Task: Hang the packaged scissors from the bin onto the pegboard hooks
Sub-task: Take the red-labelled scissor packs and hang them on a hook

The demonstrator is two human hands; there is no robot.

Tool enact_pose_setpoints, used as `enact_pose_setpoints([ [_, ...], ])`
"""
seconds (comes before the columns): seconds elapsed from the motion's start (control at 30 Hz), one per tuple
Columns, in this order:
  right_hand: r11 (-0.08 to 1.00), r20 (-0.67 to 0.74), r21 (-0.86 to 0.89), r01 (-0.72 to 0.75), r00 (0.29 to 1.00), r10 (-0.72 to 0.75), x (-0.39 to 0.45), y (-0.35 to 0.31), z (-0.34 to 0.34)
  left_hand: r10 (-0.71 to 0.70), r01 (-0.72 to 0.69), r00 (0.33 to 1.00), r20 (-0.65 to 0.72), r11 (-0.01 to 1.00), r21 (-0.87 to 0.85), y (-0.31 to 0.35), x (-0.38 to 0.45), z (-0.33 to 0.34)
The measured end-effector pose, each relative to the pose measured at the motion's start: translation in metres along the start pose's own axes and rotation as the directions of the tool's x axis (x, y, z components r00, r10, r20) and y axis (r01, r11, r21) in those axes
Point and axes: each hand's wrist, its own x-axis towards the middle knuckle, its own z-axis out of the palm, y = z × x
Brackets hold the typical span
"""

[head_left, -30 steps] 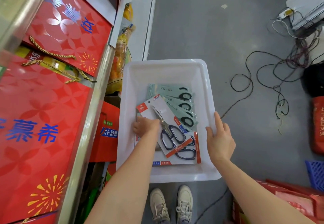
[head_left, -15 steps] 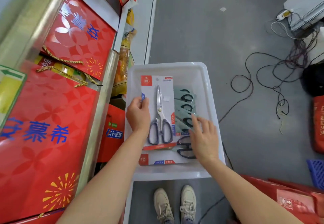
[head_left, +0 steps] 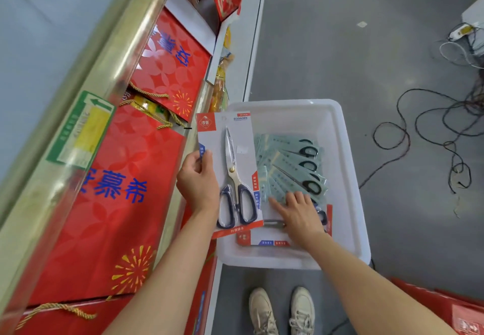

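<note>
1. My left hand (head_left: 198, 182) pinches the left edge of one carded pair of scissors (head_left: 233, 174), thumb on the face and fingers behind. The card is upright and lifted over the left rim of the white bin (head_left: 348, 177).
2. My right hand (head_left: 298, 211) is down in the bin, palm down with its fingers spread flat on the packs lying there. I cannot tell whether it has gripped any of them.
3. I judge the job barely begun: one pack is lifted out and nothing is hung. No pegboard or hook is in view, so I cannot say how many packs are already up.
4. Left in the bin: a fan of pale green packs (head_left: 290, 161) holding smaller black-handled scissors, and at least one more red-and-white card (head_left: 262, 240) under my right hand. All of that remains to be hung.
5. Readable writing: the card in my left hand says "SCISSORS" at its top right, under a small red tab. A red square logo sits at its top left, its characters too small for me to make out.
6. The red gift boxes (head_left: 125, 177) on the shelf to my left carry large blue Chinese characters; I read "慕希" on the nearest one.
7. The green-bordered sign (head_left: 81, 130) has an arrow, but its text is blurred.
</note>
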Motion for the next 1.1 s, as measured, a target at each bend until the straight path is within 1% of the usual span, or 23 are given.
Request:
enact_pose_setpoints([
  [0.1, 0.998, -0.111, 0.032, 0.050, 0.993, -0.046, -0.004, 0.005, -0.006, 0.014, -0.015, 1.000, -0.006, 0.997, -0.072, 0.007, -0.006, -0.010],
  [0.17, 0.995, -0.142, 0.040, 0.094, 0.986, -0.088, -0.008, 0.009, -0.020, 0.010, -0.012, 1.000, -0.011, 0.993, -0.116, 0.018, -0.007, -0.014],
  [0.23, 0.992, -0.176, 0.107, 0.071, 0.983, -0.051, -0.012, 0.012, -0.040, -0.006, 0.004, 1.000, -0.009, 0.984, -0.180, 0.037, -0.008, -0.019],
  [0.3, 0.973, -0.220, 0.230, -0.013, 0.973, 0.065, -0.018, 0.015, -0.062, 0.014, -0.017, 1.000, -0.014, 0.975, -0.220, 0.060, -0.010, -0.027],
  [0.37, 0.911, -0.226, 0.396, -0.115, 0.950, 0.218, -0.026, 0.013, -0.087, 0.051, -0.058, 0.998, -0.034, 0.962, -0.265, 0.086, -0.013, -0.037],
  [0.43, 0.799, -0.194, 0.567, -0.200, 0.910, 0.365, -0.033, 0.006, -0.114, 0.087, -0.105, 0.994, -0.072, 0.947, -0.304, 0.110, -0.016, -0.049],
  [0.5, 0.642, -0.168, 0.734, -0.220, 0.858, 0.486, -0.041, -0.003, -0.140, 0.082, -0.113, 0.991, -0.105, 0.934, -0.339, 0.136, -0.022, -0.063],
  [0.57, 0.497, -0.163, 0.852, -0.165, 0.818, 0.552, -0.046, -0.015, -0.166, 0.099, -0.141, 0.987, -0.124, 0.904, -0.405, 0.163, -0.032, -0.080],
  [0.6, 0.453, -0.177, 0.883, -0.122, 0.808, 0.562, -0.049, -0.022, -0.179, 0.125, -0.172, 0.982, -0.138, 0.895, -0.412, 0.177, -0.039, -0.088],
  [0.67, 0.400, -0.224, 0.916, -0.024, 0.797, 0.560, -0.055, -0.034, -0.203, 0.174, -0.239, 0.965, -0.195, 0.891, -0.386, 0.198, -0.052, -0.103],
  [0.73, 0.378, -0.273, 0.924, 0.062, 0.799, 0.536, -0.063, -0.046, -0.229, 0.206, -0.296, 0.943, -0.260, 0.879, -0.374, 0.216, -0.064, -0.120],
  [0.83, 0.352, -0.311, 0.925, 0.141, 0.812, 0.494, -0.072, -0.059, -0.265, 0.237, -0.336, 0.918, -0.319, 0.892, -0.303, 0.232, -0.076, -0.141],
  [0.97, 0.352, -0.405, 0.896, 0.271, 0.824, 0.397, -0.090, -0.080, -0.309, 0.273, -0.441, 0.824, -0.496, 0.860, -0.259, 0.250, -0.097, -0.191],
  [1.1, 0.324, -0.479, 0.865, 0.383, 0.821, 0.311, -0.103, -0.112, -0.345, 0.250, -0.465, 0.760, -0.601, 0.854, -0.233, 0.266, -0.111, -0.241],
])
